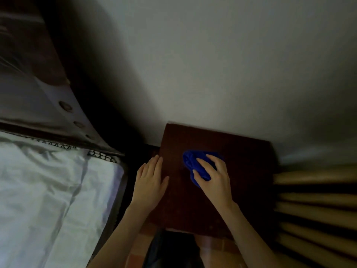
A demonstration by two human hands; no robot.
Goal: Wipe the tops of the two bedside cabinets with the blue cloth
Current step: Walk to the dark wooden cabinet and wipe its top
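A dark brown bedside cabinet (239, 171) stands against the pale wall, its top seen from above. A bunched blue cloth (190, 160) lies on the middle of that top. My right hand (212, 176) rests on the cloth with fingers spread and bent over it, pressing it onto the wood. My left hand (149, 177) lies flat with straight fingers along the cabinet's left edge, thumb on the top. Only one cabinet is in view.
A bed with white sheets (48, 190) and a dark padded headboard (44, 105) fills the left. Tan curtain folds (316, 209) hang to the right of the cabinet. Orange-brown floor tiles (139, 246) show below the cabinet's front edge.
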